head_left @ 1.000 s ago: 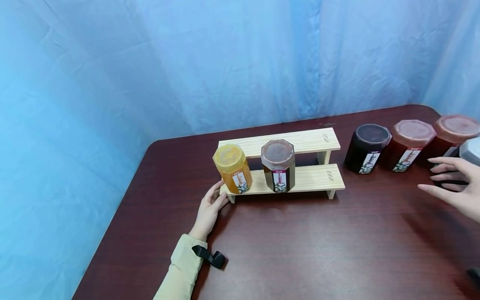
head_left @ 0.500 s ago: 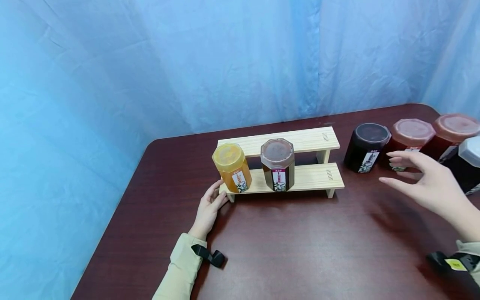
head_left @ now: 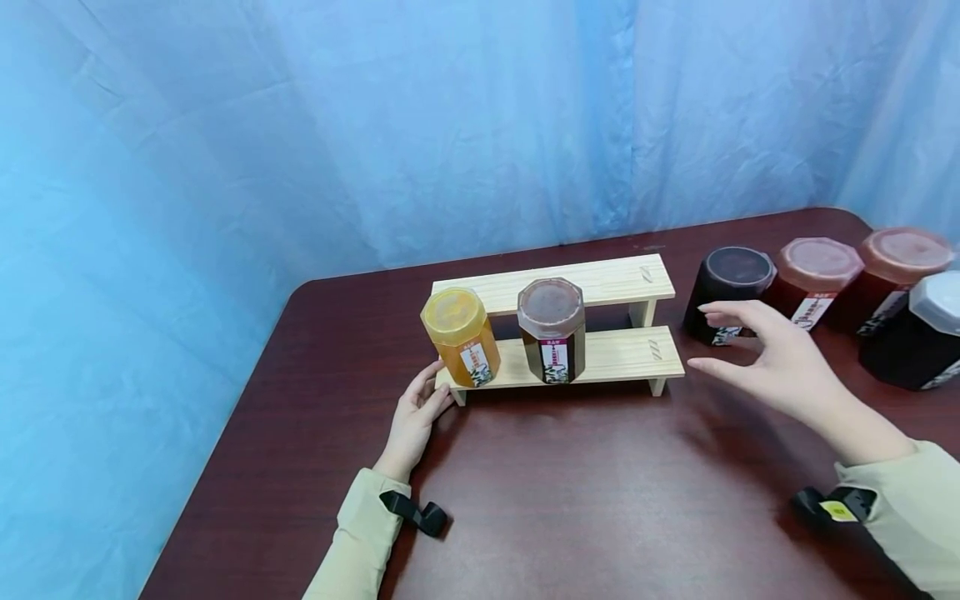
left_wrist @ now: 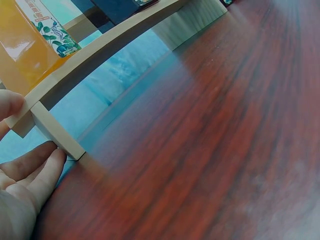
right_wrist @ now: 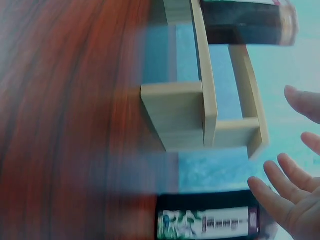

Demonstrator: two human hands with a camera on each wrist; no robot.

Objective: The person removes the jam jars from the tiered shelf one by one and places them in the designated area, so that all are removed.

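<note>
The person's left hand (head_left: 411, 415) gripped the left end of a pale wooden two-step stand (head_left: 628, 354), fingers and thumb about the lower shelf's end and leg. On that shelf stood an amber eight-sided jar with a yellow lid (head_left: 461, 337) at left and a dark brown eight-sided jar with a greyish lid (head_left: 553, 329) beside it. The right hand (head_left: 776, 358) hung past the stand's right end, thumb and fingers wide, holding nothing. Behind it stood a black-bodied jar with a dark lid (head_left: 708, 292); from where I stood, I couldn't tell whether the fingertips touched it. Three more jars (head_left: 817, 265) stood farther right on the dark red-brown wooden table (head_left: 585, 483).
</note>
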